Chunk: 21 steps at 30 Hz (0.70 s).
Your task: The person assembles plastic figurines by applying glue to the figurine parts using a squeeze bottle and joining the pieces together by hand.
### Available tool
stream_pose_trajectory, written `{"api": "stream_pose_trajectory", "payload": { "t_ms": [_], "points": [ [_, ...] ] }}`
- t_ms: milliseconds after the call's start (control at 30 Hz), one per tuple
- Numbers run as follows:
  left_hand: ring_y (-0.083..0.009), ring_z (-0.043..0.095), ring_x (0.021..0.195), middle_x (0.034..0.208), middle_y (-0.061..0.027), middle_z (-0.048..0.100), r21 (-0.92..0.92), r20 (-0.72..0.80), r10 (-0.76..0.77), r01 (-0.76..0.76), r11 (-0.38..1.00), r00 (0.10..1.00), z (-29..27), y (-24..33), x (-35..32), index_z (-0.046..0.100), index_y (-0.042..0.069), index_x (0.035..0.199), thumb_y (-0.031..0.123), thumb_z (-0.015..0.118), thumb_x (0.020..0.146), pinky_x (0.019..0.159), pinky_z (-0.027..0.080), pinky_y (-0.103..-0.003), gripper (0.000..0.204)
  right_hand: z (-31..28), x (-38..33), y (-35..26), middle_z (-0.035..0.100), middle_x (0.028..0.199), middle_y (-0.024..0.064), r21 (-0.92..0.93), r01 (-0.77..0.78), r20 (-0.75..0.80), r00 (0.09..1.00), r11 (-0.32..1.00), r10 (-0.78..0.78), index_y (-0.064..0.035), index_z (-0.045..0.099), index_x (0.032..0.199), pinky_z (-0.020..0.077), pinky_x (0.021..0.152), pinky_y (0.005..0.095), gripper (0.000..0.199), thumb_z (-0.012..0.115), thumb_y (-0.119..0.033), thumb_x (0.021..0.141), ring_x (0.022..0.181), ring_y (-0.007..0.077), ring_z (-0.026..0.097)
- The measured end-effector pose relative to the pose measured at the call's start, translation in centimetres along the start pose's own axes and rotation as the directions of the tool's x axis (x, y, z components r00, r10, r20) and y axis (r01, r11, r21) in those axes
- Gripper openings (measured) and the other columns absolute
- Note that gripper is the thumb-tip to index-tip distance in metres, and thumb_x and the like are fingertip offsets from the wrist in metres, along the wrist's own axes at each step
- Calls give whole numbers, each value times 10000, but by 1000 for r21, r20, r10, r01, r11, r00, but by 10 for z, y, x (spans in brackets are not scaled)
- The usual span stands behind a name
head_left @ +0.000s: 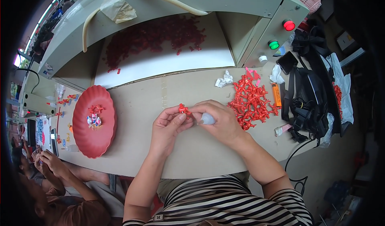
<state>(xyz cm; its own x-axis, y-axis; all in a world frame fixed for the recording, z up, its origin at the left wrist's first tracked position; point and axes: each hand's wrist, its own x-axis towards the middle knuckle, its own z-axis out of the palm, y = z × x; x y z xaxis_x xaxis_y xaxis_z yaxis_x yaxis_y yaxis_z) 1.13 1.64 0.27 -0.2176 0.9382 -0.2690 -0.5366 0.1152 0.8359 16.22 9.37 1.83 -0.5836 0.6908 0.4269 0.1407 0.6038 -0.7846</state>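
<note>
A small glossy red toy figure is pinched between the thumb and fingers of my left hand, above the middle of the table. My right hand is closed around a small translucent squeeze bottle, and its fingertips reach to the figure's right side. Whether they touch the figure I cannot tell. Just right of my right hand lies a heap of similar red toy parts. To the left stands a red scalloped plate with a few red and white-blue figures on it.
Behind the table, a grey machine housing holds many red pieces on a white sheet. Crumpled tissue, an orange box, a phone and a black bag lie around the heap. A co-worker's hands are at lower left.
</note>
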Motion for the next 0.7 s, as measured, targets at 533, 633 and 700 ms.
{"api": "stream_pose_trajectory", "payload": {
  "t_ms": [533, 633, 700],
  "points": [
    [-164, 605, 849, 943, -103, 613, 122, 17, 131, -132, 984, 991, 2, 1, -5, 544, -19, 1033, -18, 562, 811, 776, 520, -310, 222, -3, 2, -3, 620, 881, 87, 170, -1, 0, 1000, 985, 1, -31, 599, 878, 490, 692, 272, 177, 626, 41, 719, 800, 176, 611],
    [-162, 607, 836, 941, -106, 614, 94, 5, 136, -136, 986, 991, 2, 1, -5, 546, -20, 1012, -17, 564, 811, 772, 521, -304, 202, -2, 0, -2, 628, 874, 73, 184, -93, 23, 996, 978, 90, -27, 585, 882, 490, 699, 261, 158, 621, 33, 740, 799, 152, 612],
    [-161, 607, 832, 939, -106, 614, 100, 6, 134, -134, 986, 991, 2, 1, -5, 546, -19, 1003, -16, 566, 810, 769, 521, -302, 193, -2, 0, -3, 631, 872, 67, 215, -134, 36, 991, 967, 129, -26, 577, 884, 491, 702, 258, 152, 619, 27, 748, 799, 145, 614]
  ]
}}
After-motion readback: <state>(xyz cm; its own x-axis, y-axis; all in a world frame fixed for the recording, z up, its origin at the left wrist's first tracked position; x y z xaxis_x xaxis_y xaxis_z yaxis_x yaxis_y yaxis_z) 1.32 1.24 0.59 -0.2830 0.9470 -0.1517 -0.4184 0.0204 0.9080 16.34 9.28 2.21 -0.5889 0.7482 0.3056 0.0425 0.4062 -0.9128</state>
